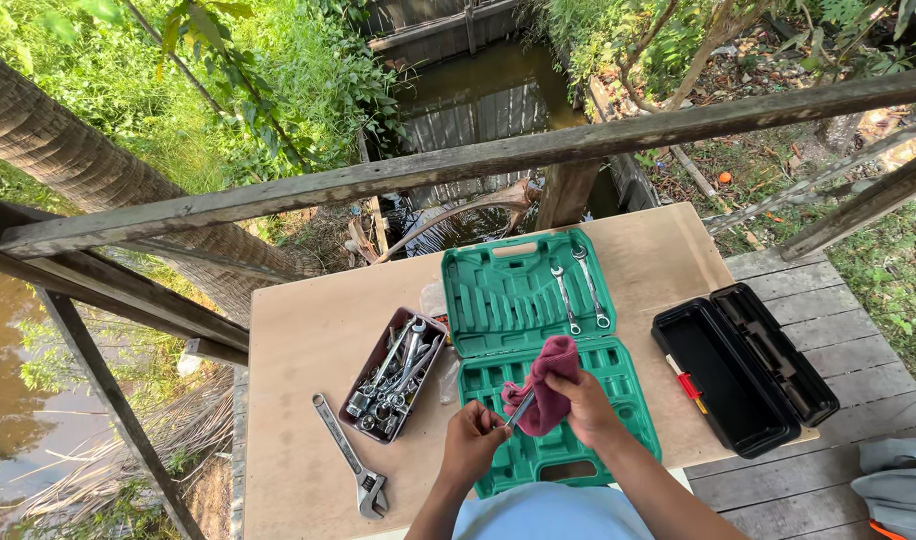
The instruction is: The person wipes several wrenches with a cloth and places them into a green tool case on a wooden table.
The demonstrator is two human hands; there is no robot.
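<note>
My left hand (471, 440) grips one end of a small metal wrench (519, 410) over the open green tool case (618, 365). My right hand (583, 400) presses a maroon cloth (548, 380) around the other end of that wrench. Two wrenches (578, 288) sit in slots in the case's lid. Most other slots in the case look bare.
A dark tray (362, 375) full of several loose wrenches and sockets lies left of the case. An adjustable spanner (350, 455) lies near the wooden table's front left. An open black case (743, 365) sits at the right edge. A wooden railing (478, 160) and water lie beyond.
</note>
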